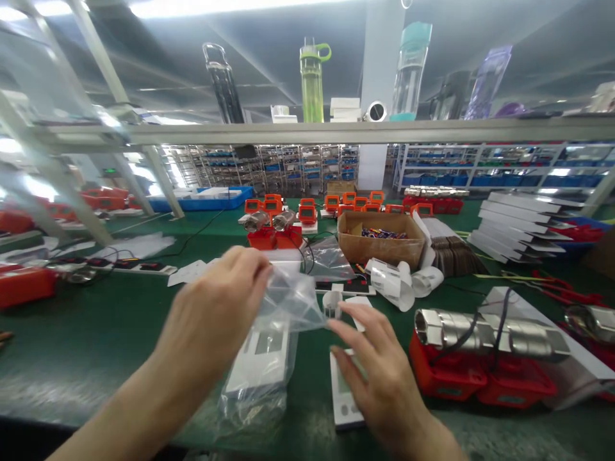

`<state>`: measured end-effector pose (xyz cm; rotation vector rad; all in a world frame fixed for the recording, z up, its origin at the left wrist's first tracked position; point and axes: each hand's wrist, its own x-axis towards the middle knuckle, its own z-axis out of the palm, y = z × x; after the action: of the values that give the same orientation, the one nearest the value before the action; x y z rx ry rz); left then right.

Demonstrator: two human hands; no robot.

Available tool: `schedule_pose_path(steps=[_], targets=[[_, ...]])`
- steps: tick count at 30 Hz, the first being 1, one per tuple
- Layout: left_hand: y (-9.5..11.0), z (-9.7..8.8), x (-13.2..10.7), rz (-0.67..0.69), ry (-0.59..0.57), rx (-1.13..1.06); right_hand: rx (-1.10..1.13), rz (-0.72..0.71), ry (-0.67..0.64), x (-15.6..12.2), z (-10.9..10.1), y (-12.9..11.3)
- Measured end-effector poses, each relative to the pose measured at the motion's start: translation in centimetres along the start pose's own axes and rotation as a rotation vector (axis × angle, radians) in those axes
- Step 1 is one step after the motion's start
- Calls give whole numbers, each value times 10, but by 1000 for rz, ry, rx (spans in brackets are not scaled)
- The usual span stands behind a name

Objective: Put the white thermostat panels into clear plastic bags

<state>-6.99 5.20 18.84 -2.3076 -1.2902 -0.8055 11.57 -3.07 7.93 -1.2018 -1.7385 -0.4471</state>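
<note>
My left hand [218, 314] pinches the top edge of a clear plastic bag [288, 304] and holds it up above the green table [96, 333]. A white flat device [259, 358] lies partly inside the bag's lower end. My right hand [379, 378] hovers over a second white device [343, 400] lying on the table, its fingers spread and its fingertips touching the bag's right edge.
Red units with metal cylinders [480, 346] sit at the right. A cardboard box [382, 240] of small parts, paper rolls [398, 282], orange devices [307, 208] and white stacked sheets [519, 224] lie behind. A shelf rail [336, 131] with bottles runs overhead.
</note>
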Motion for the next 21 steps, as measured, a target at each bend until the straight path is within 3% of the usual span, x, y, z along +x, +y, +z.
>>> schedule_pose_path(steps=[3, 5, 7, 12, 16, 21], targets=[[-12, -7, -22, -25, 226, 32, -194, 466, -278, 1, 5, 27], [-16, -4, -33, 32, 261, 13, -345, 720, -529, 5, 14, 46], [-16, 4, -43, 124, 244, -3, -421, 860, -645, 10, 28, 61], [-4, 34, -67, 188, 150, -168, -473, 1073, -720, 14, 54, 83], [-1, 55, -85, 168, 159, -336, -461, 1152, -747, 11, 52, 89], [-5, 71, -95, 148, 187, -425, -431, 1133, -732, 12, 45, 83]])
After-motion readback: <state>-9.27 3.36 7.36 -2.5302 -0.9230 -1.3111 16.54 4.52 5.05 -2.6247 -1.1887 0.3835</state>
